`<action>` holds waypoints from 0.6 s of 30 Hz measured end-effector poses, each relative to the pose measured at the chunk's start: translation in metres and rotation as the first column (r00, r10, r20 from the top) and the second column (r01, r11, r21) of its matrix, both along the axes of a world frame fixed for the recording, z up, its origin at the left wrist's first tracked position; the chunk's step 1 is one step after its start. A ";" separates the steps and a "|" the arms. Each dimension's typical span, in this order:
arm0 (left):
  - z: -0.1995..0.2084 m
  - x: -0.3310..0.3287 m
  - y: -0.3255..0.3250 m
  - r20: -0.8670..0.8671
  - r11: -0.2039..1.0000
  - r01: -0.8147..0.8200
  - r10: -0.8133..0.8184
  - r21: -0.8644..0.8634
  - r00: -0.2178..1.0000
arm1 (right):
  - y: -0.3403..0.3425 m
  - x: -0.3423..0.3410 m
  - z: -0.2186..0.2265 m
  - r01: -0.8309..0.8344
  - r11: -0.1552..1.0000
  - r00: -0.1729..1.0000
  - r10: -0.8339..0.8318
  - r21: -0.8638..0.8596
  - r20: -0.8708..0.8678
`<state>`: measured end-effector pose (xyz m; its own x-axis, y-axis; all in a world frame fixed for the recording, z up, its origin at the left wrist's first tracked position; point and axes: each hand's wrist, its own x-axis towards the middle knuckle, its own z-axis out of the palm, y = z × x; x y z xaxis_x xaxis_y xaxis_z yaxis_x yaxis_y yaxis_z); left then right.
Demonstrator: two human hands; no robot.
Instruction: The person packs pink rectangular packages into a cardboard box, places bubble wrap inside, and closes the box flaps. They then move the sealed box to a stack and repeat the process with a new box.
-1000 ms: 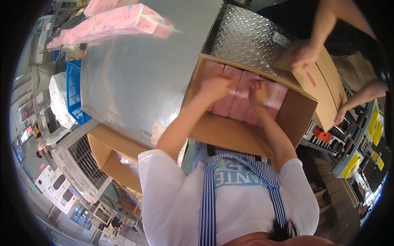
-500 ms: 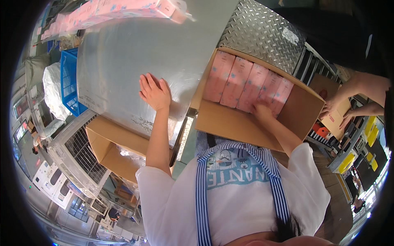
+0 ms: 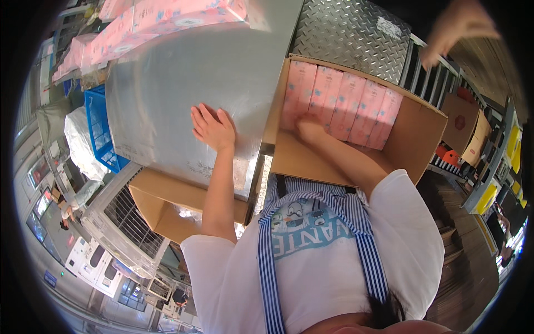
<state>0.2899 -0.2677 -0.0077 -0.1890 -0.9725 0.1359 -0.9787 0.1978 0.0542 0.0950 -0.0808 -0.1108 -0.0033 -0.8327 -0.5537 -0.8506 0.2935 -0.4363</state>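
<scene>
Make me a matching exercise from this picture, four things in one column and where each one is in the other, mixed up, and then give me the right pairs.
Things:
1. Left hand
2. Right hand
3. Blue crate
4. Patterned metal plate

Places:
A. Beside the left edge of the grey tabletop
B. Inside the open carton, by the pink packs
C. Past the carton's far edge
D. Open, over the grey tabletop

Pairs: 1-D, 2-B, 3-A, 4-C

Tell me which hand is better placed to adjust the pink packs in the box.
Probably the right hand: it is inside the box, at the pink packs, while the left hand is over the metal table.
</scene>
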 end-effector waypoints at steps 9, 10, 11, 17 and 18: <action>0.013 -0.008 -0.002 -0.036 0.998 0.056 -0.057 -0.031 0.998 | 0.240 -0.113 -0.057 0.274 0.961 0.947 -0.274 -0.025 -0.168; 0.017 -0.001 -0.016 -0.211 0.999 0.030 -0.024 0.025 0.977 | 0.188 -0.115 -0.037 -0.021 0.979 0.990 0.050 0.205 -0.135; 0.020 0.010 -0.024 -0.384 0.994 0.003 0.038 0.105 0.923 | 0.126 -0.120 0.034 -0.329 0.841 0.922 0.385 0.430 -0.048; 0.106 -0.008 -0.214 -0.362 0.941 0.109 -0.228 -0.321 0.904 | -0.174 -0.089 0.202 0.142 0.654 0.990 -0.112 -0.743 0.090; 0.123 -0.019 -0.245 -0.290 0.963 0.087 -0.162 -0.257 0.943 | -0.219 -0.090 0.233 0.006 0.623 0.993 -0.095 -0.783 -0.068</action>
